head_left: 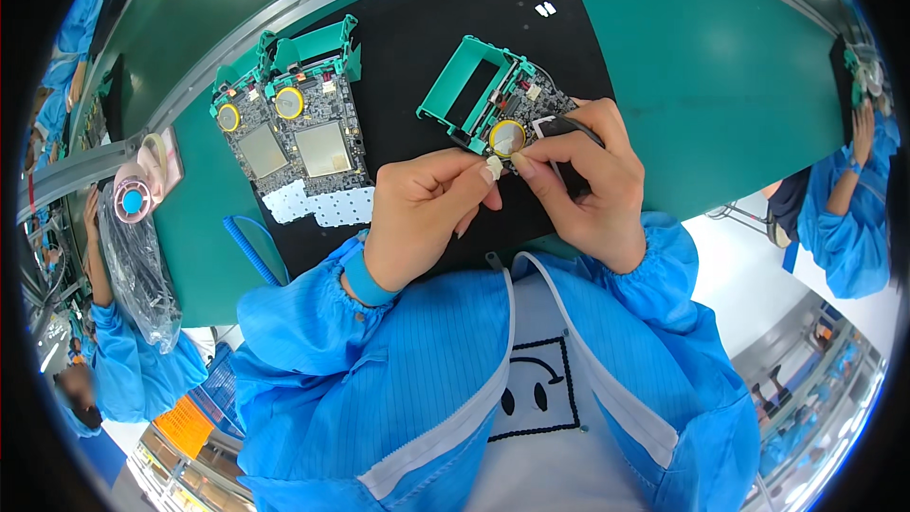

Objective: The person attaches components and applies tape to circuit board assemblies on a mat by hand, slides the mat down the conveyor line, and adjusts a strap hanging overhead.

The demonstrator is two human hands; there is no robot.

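Head view, looking down onto two bare hands, fingertips close together at the near edge of a circuit board (533, 106). Left hand (414, 213) nearly closed, thumb and forefinger pinched on a small white piece (494, 168), other fingers curled beneath; blue band (368, 277) round the wrist. Right hand (597, 192) half curled, thumb and forefinger drawn near each other just beside the white piece, remaining fingers bent at the board's right side. Cannot tell of anything gripped between the right fingertips. Just beyond both sets of fingertips, on the board, a yellow-rimmed round cell (507, 137); farther out and leftward, joined to that board, a green frame (455, 85). Beneath, a black mat (408, 38). Left of the left hand, two similar boards (319, 117) side by side, green frames at their far ends, white perforated sheets (343, 208) at their near ends. Well beyond the right hand, tiny white parts (545, 9) on the mat. Left of the left wrist, a coiled blue cord (253, 244).
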